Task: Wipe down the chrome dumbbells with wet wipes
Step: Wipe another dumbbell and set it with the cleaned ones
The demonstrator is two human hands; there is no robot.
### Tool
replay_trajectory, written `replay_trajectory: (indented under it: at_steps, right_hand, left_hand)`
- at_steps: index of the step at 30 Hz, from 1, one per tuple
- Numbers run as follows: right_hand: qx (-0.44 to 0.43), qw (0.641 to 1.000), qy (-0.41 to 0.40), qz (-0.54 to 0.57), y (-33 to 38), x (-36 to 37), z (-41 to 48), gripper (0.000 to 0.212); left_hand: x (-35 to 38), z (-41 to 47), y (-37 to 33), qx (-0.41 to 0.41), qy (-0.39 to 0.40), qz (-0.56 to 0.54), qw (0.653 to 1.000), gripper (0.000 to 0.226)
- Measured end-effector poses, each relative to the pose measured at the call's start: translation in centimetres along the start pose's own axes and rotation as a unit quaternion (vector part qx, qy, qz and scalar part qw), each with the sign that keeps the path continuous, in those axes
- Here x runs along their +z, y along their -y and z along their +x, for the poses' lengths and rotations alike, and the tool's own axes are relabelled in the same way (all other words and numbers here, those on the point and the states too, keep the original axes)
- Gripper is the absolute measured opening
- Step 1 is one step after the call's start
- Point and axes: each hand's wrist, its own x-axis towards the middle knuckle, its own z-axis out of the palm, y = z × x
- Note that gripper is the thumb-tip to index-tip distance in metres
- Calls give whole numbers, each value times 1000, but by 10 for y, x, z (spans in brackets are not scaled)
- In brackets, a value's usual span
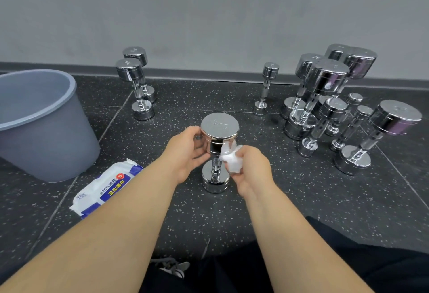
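Your left hand (188,151) grips the top head of the upright chrome dumbbell (218,151) standing on the speckled floor (301,199) between your arms, while your right hand (251,172) clutches a crumpled wet wipe (232,160) against its lower edge.

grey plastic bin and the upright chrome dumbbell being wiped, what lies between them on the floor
In the head view, only the white-and-blue wet wipes pack lies between them, near the grey plastic bin.

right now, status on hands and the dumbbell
Left hand grip on upright dumbbell top head. Right hand presses bunched wet wipe at its neck. Nothing in the way; wipe pack left.
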Motion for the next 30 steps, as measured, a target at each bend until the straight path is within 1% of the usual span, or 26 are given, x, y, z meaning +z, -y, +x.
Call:
replay_trajectory:
  at_steps: [2,3,4,5,7,8,9,12,15,17,19,20,22,24,26,28,29,30]
  right_hand:
    - [-10,1000,17,1,2,-4,3,11]
    - [-11,999,33,2,3,-3,7,11]
    - [-11,998,54,-3,3,-2,10,16]
    - [-13,997,78,-16,4,0,13,32]
    - [-24,992,116,-43,3,4,16,71]
    - [-28,990,124,-54,3,4,18,79]
    - [-28,990,125,-61,4,2,20,78]
    - [-12,992,116,-43,8,-5,27,57]
    - [-32,993,112,-25,11,-7,32,41]
    - [-60,993,94,-42,17,-4,26,30]
    - [-99,984,89,-115,18,2,21,29]
    - [-112,976,93,-160,18,5,19,32]
    - [-122,963,98,-219,16,8,20,36]
    - [-119,965,85,-215,20,10,24,36]
    - [-108,973,78,-189,29,7,31,33]
    - [-96,979,77,-161,41,1,36,23]
    - [-98,980,63,-160,47,-4,38,20]
    - [-112,977,36,-177,54,-10,41,22]
  left_hand:
    - [0,0,2,-5,6,16,1000,17]
    - [0,0,3,-6,9,16,1000,20]
    - [-1,1,3,-8,14,15,1000,25]
    - [-1,2,2,-10,20,18,1000,30]
    - [-2,2,1,-8,36,34,999,38]
    - [-2,3,1,-7,42,42,998,40]
    - [-3,4,2,-8,47,49,998,39]
    - [-5,8,3,-17,58,52,997,30]
    - [-8,14,1,-11,68,80,994,34]
    - [-10,15,1,1,71,96,993,40]
    - [-9,18,2,8,79,99,992,50]
    - [-8,18,3,18,85,104,991,48]
    - [-5,19,4,41,86,128,987,35]
    - [-4,20,6,57,98,123,986,30]
    - [-5,24,9,68,143,113,981,38]
    - [0,26,11,90,168,168,967,44]
    - [5,31,13,107,170,215,956,47]
    - [15,37,16,124,178,252,943,48]
